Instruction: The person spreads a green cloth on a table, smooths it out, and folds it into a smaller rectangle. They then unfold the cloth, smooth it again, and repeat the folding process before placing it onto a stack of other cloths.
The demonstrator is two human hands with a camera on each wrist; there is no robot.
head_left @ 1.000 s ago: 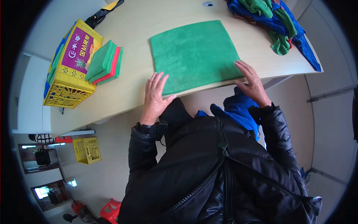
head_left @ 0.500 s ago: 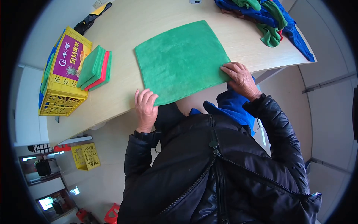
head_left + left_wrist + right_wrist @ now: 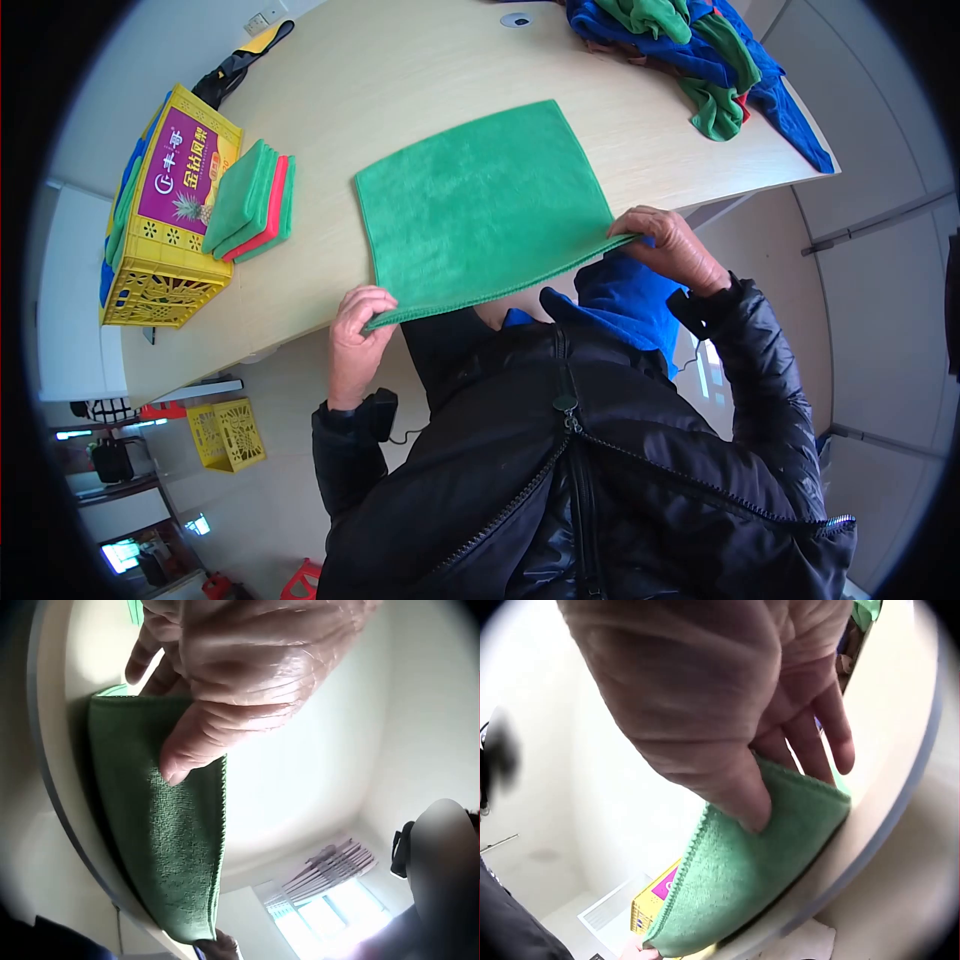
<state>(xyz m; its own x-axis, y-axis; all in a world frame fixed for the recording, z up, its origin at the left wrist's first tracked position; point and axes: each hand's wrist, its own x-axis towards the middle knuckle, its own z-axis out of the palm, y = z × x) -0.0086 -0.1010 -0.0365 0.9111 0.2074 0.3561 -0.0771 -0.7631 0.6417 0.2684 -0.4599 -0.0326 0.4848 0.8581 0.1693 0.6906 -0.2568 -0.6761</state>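
Observation:
A green cloth with a stitched edge lies on the table, its near edge lifted at the table's front. My left hand pinches the near left corner, thumb on the underside in the left wrist view, where the cloth hangs in a curve. At the near right corner my right hand grips the same edge; in the right wrist view its thumb presses the cloth from below. Left of the cloth stands a small stack of folded green and red cloths.
A yellow crate with a purple label stands at the table's left, cloths inside it. Blue and green cloths are heaped at the back right. Blue fabric lies by the person's lap. Another yellow crate sits on the floor.
Both hands have gone from open beside the cloth to holding its near corners. The cloth has been drawn toward the person and its near edge raised.

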